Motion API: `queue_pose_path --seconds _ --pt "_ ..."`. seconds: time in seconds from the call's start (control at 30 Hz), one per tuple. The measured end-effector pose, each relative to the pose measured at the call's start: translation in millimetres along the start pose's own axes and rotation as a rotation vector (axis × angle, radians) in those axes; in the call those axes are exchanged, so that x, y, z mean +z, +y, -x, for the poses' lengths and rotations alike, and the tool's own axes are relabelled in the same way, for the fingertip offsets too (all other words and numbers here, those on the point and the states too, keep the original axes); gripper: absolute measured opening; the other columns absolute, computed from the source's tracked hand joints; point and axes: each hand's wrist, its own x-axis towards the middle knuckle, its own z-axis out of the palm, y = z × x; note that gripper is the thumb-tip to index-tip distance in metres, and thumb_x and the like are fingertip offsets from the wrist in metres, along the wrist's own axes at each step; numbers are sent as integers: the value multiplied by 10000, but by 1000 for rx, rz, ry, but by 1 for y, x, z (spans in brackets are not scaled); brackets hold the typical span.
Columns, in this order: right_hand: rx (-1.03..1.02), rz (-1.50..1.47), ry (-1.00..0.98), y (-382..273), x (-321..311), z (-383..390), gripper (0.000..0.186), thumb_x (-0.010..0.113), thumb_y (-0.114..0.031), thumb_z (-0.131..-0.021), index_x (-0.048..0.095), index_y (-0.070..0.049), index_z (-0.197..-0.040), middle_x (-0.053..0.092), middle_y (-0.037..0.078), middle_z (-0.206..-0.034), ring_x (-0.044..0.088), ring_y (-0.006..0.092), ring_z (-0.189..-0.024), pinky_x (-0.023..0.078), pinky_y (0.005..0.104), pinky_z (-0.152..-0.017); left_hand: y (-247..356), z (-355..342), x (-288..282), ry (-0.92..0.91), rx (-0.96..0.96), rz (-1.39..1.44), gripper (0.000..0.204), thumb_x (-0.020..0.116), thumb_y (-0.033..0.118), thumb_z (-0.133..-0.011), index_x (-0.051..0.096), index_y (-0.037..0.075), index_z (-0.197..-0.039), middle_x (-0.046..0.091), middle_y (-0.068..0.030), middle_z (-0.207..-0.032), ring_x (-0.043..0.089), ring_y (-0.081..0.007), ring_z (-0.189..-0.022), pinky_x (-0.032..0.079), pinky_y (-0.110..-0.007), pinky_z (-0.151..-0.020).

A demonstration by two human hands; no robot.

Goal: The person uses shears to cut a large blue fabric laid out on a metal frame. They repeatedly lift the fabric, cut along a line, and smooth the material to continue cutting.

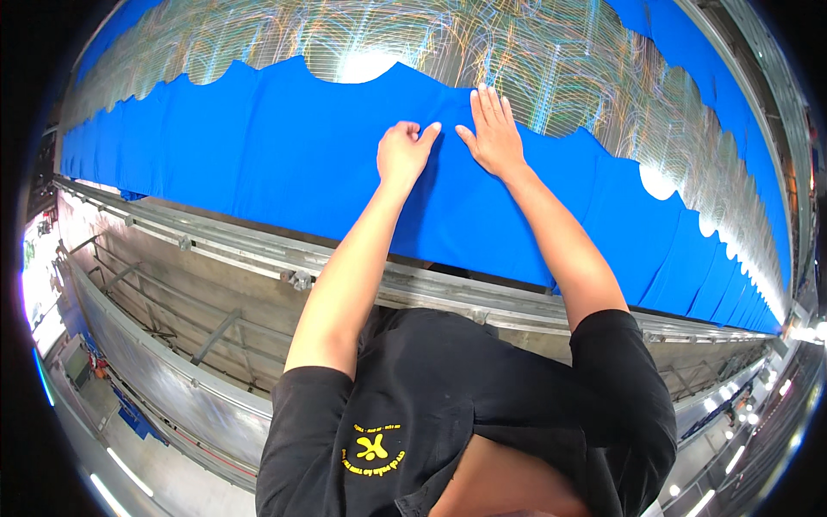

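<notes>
A long sheet of bright blue fabric (293,164) lies along the table, its far edge cut in scalloped curves. My right hand (497,138) is open, palm down, with straight fingers on the fabric and the tips at its far edge. To its left, my left hand (403,155) is closed over the fabric, its fingers curled and the thumb stretched out to the right. Whatever might be inside those curled fingers is hidden. Past the scalloped edge shows a glossy surface (551,52) covered in fine coloured lines.
More blue fabric (672,43) lies along the table's far side. Metal rails (233,246) run along the near edge, close to my body. Behind them, a metal frame (215,336) stands at the lower left. Bright light reflects off the lined surface.
</notes>
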Motion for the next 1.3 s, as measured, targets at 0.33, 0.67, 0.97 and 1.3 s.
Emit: queue_pose_path --seconds 0.33,0.67,0.97,1.3 --pt "43 -98 -171 -58 -13 77 826 613 -509 -1031 420 64 -1594 342 292 -1699 276 425 -1614 199 580 -1318 13 -16 15 -260 283 360 190 817 125 -916 661 16 -919 618 22 -765 519 -36 -720 464 -263 -637" --pt "164 -136 -131 -57 -16 72 764 665 -430 -1012 467 83 -1541 423 298 -1627 335 459 -1571 234 584 -1306 22 -5 6 -248 436 349 176 728 41 -881 682 -4 -1045 790 -174 -1052 793 -287 -986 627 -383 -856" --pt "266 -274 272 12 -24 9 587 795 -175 -907 580 -66 -1443 617 170 -1220 609 385 -1155 492 493 -986 29 -32 8 -157 250 270 237 794 176 -975 797 36 -1166 746 -4 -914 594 -44 -766 503 -256 -694" --pt "257 -461 -106 37 -80 5 236 696 -54 -899 787 -91 -1113 715 101 -990 697 309 -922 580 419 -825 26 -7 -10 -208 431 351 182 791 99 -944 792 36 -1115 783 -95 -1019 751 -173 -891 586 -316 -781"
